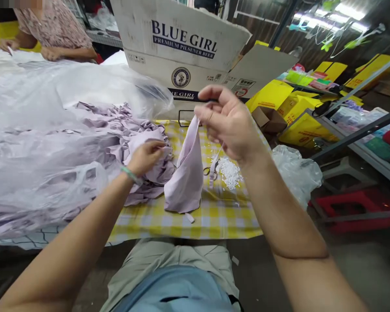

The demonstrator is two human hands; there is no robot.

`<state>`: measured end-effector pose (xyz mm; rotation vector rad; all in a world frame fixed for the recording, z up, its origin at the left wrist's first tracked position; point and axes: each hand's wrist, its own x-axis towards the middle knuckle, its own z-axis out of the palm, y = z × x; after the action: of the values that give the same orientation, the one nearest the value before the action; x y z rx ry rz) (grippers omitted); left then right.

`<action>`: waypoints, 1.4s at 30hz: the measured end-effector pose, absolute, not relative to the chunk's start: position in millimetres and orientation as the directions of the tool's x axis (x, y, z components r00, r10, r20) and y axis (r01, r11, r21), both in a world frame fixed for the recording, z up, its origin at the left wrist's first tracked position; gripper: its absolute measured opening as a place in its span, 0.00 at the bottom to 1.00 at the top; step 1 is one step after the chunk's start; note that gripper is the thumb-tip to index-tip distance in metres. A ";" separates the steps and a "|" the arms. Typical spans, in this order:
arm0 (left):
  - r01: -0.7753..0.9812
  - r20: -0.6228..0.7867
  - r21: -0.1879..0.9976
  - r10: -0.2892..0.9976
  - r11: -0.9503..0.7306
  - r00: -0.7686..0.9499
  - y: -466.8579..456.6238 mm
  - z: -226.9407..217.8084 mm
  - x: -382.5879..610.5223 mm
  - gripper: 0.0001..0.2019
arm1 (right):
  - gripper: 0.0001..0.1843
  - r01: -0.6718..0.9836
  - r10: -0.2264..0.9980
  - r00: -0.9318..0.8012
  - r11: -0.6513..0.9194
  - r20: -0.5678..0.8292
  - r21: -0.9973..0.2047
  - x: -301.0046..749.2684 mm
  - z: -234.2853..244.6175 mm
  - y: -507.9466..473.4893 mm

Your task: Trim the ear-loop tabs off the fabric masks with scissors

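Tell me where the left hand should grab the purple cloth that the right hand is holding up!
I'd take the lilac cloth piece by its wide lower-left edge, coming from the left. The right hand pinches its narrow top, and the piece flares out below, so that edge looks free. The left hand is on that side, by the lilac pile.

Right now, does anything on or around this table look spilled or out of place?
Small white bits lie loose in a heap on the checked tablecloth, with no dish showing, so they look rather spilled, though perhaps heaped deliberately. A pale scrap lies on the floor near your right leg, as if dropped.
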<state>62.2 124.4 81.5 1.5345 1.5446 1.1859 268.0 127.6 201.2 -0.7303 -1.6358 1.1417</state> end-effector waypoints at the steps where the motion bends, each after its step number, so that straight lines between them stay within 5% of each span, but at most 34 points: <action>1: 0.359 0.146 0.929 0.982 -0.093 -0.123 109.9 84.9 60.2 0.17 | 0.15 -0.006 0.868 -0.341 0.382 0.361 -0.924 264.8 181.6 124.5; 3: 0.233 0.069 0.971 0.995 -0.051 -0.069 78.2 85.7 61.1 0.22 | 0.16 0.104 0.880 -0.341 0.385 0.331 -0.917 256.4 138.0 108.3; 6: -0.167 -0.229 0.951 0.955 0.260 0.187 39.9 68.1 73.8 0.27 | 0.15 0.314 0.886 -0.371 0.401 0.277 -0.861 244.5 74.5 67.3; 9: -0.428 -0.378 0.775 0.884 0.465 0.276 25.3 40.8 86.1 0.18 | 0.18 0.397 0.855 -0.364 0.502 0.370 -0.769 240.3 35.0 26.9; 13: -0.538 -0.442 0.664 0.853 0.519 0.277 26.3 26.9 87.0 0.10 | 0.16 0.407 0.762 -0.522 0.618 0.384 -0.673 246.9 24.3 -7.3; 16: -0.545 -0.440 0.674 0.864 0.499 0.245 26.9 35.6 82.9 0.11 | 0.08 0.348 0.758 -0.553 0.587 0.346 -0.730 257.0 30.8 -11.6; 20: -0.408 -0.405 0.761 0.861 0.504 0.307 20.4 52.1 80.2 0.11 | 0.07 0.398 0.886 -0.333 0.442 0.323 -0.804 263.2 36.1 26.0; 23: -0.349 -0.390 0.783 0.844 0.515 0.368 14.0 61.1 79.0 0.12 | 0.17 0.430 0.790 -0.511 0.577 0.339 -0.695 255.2 32.7 70.8; 25: -0.351 -0.399 0.783 0.848 0.513 0.350 11.5 64.1 76.1 0.12 | 0.11 0.395 0.723 -0.603 0.637 0.336 -0.662 247.7 30.7 94.3; 30: -0.354 -0.429 0.810 0.884 0.468 0.187 11.5 62.0 63.0 0.12 | 0.10 0.444 0.784 -0.441 0.613 0.436 -0.654 242.6 36.5 120.9; 36: -0.170 -0.452 0.844 0.846 0.508 0.284 15.0 61.6 44.2 0.15 | 0.12 0.561 0.672 -0.522 0.734 0.525 -0.382 258.6 55.6 113.6; 40: -0.084 -0.383 0.911 0.905 0.403 0.183 18.0 65.4 25.6 0.16 | 0.07 0.391 0.599 -0.790 0.658 0.132 -0.644 266.4 67.5 90.2; 42: -0.024 -0.358 0.929 0.911 0.370 0.203 18.5 68.9 20.3 0.16 | 0.14 0.331 0.589 -0.805 0.549 0.074 -0.767 262.7 65.3 86.7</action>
<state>20.3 18.5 68.9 0.9759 1.1765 0.8235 262.7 86.7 65.3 -0.7583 -2.4658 1.1210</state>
